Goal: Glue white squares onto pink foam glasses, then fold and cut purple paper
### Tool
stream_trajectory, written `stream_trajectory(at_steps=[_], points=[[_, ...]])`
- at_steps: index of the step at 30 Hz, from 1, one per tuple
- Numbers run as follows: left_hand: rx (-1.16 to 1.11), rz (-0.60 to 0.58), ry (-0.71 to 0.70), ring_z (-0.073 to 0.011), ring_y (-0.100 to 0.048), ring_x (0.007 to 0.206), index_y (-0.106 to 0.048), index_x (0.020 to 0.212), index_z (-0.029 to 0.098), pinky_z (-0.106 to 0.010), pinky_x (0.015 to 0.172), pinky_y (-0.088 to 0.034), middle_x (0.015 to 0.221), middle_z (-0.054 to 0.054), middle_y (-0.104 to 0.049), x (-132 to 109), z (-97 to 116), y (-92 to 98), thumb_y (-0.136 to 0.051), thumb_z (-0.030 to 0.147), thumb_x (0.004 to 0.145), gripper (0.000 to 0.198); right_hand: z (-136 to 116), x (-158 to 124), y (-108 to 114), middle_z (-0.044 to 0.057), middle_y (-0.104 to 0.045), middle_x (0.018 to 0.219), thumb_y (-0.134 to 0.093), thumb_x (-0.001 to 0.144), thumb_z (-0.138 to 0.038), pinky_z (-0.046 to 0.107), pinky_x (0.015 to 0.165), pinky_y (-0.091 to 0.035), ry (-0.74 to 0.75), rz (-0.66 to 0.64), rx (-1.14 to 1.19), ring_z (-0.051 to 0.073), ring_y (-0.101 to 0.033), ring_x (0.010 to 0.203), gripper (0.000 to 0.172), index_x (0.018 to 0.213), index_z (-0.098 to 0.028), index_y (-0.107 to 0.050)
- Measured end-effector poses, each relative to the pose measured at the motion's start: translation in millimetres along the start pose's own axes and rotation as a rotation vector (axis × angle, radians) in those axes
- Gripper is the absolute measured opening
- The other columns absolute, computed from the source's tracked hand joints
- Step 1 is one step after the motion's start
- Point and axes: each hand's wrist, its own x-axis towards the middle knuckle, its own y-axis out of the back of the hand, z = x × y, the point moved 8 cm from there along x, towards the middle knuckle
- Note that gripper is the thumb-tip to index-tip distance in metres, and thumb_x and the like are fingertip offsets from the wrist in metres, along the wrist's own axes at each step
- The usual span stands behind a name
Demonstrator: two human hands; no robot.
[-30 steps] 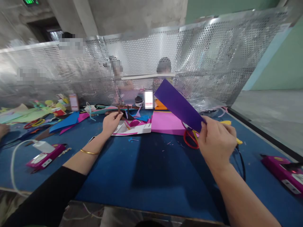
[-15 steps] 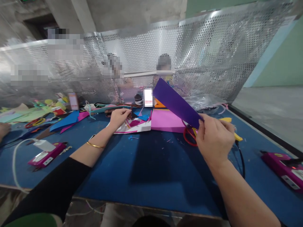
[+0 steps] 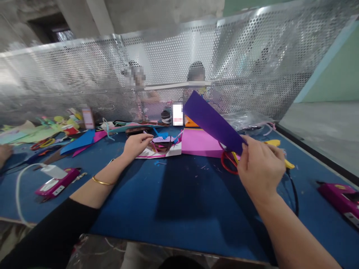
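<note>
My right hand (image 3: 262, 168) pinches the lower right end of a dark purple strip of paper or craft foam (image 3: 213, 119), which slants up to the left above the table. Below that strip lies a flat pink stack of sheets (image 3: 200, 142). Red-handled scissors (image 3: 229, 163) rest by its right edge, partly covered. My left hand (image 3: 137, 145) has its thumb and fingers pressed together at a white piece with coloured scraps (image 3: 165, 144). Whether a scrap is between those fingertips is too small to tell.
A glue gun with yellow parts (image 3: 288, 164) lies beyond my right hand. Magenta power strips (image 3: 57, 183) sit at both sides, one with a white cable. Blue and pink sheets (image 3: 78, 142) lie to the left, near another person's hand (image 3: 4, 155). A perforated screen (image 3: 165, 56) stands behind.
My left hand has drawn slightly back to the left, and the scraps near its fingertips have shifted. The purple strip stays in my right hand, while the view has turned a little.
</note>
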Motion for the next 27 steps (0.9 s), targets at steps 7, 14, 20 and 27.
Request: stream_trajectory(at_steps=[7,14,20,27], points=[[-0.107,0.168,0.090,-0.0274,-0.070,0.092,-0.079,0.096,0.023,-0.038,0.087,-0.051,0.102,-0.005,-0.079,-6.0,6.2,17.7,-0.058,0.032,0.082,0.027,-6.4,2.1,1.5,0.009,-0.074,0.082,-0.045,0.090,-0.008,0.035,0.078,-0.043,0.156,0.085,-0.132,0.021,-0.067,0.070,0.035,0.121,-0.013,-0.059],[-0.440,0.266,0.145,-0.0224,-0.071,0.091,-0.077,0.097,0.020,-0.033,0.088,-0.052,0.097,-0.004,-0.079,-25.6,21.1,40.8,-0.063,0.034,0.081,0.026,-12.3,23.6,-36.0,0.011,-0.073,0.082,-0.043,0.092,-0.012,0.037,0.081,-0.038,0.294,-0.159,-0.257,0.022,-0.064,0.074,0.029,0.112,-0.011,-0.065],[-0.744,0.200,0.313,-0.0213,-0.072,0.080,-0.076,0.086,0.019,-0.033,0.078,-0.054,0.081,-0.006,-0.078,-40.4,8.7,15.1,-0.069,0.031,0.073,0.019,-23.1,-16.7,-96.6,0.016,-0.072,0.078,-0.047,0.085,-0.004,0.042,0.082,-0.039,0.386,-0.602,-0.190,0.026,-0.064,0.071,0.022,0.093,-0.007,-0.067],[-1.008,0.222,0.596,-0.0185,-0.071,0.076,-0.071,0.086,0.019,-0.025,0.055,-0.046,0.091,-0.009,-0.077,-48.7,-16.9,-11.4,-0.067,0.034,0.072,0.021,-47.0,-21.5,-92.8,0.011,-0.073,0.106,-0.055,0.086,-0.019,0.037,0.085,-0.045,0.401,-0.707,0.130,0.024,-0.068,0.095,0.028,0.112,-0.017,-0.065]])
